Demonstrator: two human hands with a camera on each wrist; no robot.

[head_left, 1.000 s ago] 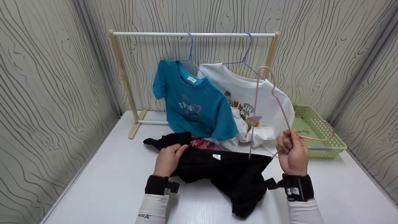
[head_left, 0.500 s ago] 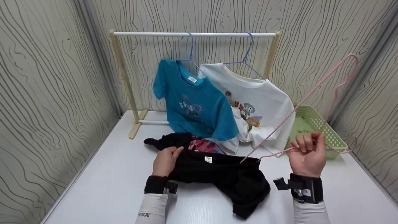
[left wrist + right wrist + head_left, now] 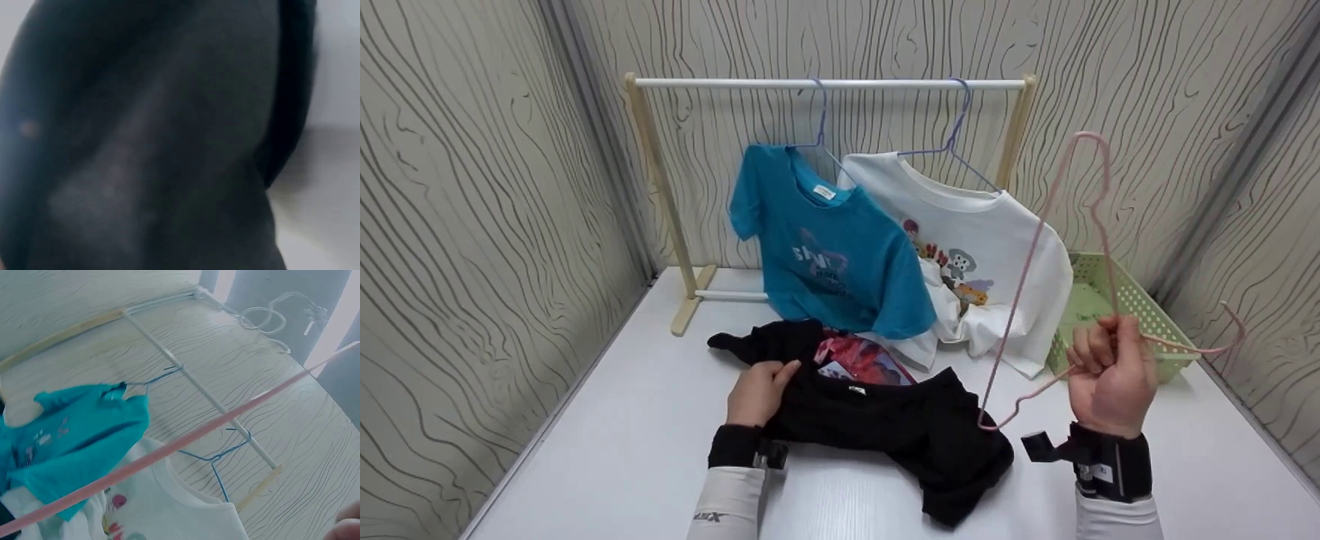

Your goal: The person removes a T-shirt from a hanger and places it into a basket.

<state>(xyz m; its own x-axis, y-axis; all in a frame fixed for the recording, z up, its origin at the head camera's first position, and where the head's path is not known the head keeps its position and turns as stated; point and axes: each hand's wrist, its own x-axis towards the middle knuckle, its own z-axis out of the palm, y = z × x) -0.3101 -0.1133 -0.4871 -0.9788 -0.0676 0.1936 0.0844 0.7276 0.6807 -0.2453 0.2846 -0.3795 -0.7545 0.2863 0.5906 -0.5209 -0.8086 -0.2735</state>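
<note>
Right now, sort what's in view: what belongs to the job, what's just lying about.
In the job, apparently:
black garment, gripped by left hand
pink hanger, held by right hand
rack, probably

Just around:
blue shirt
white shirt
green basket
red cloth

Your head view is evenly lit and fairly sharp, with a pale sheen on the bench (image 3: 840,499) and soft shadow beside your left sleeve (image 3: 725,499); the black garment (image 3: 847,416) loses most fold detail. Your left wrist view is dim and badly out of focus, bluish haze veiling its left edge. In your right wrist view, strip lights (image 3: 339,320) glare at upper right, washing colours pale.
</note>
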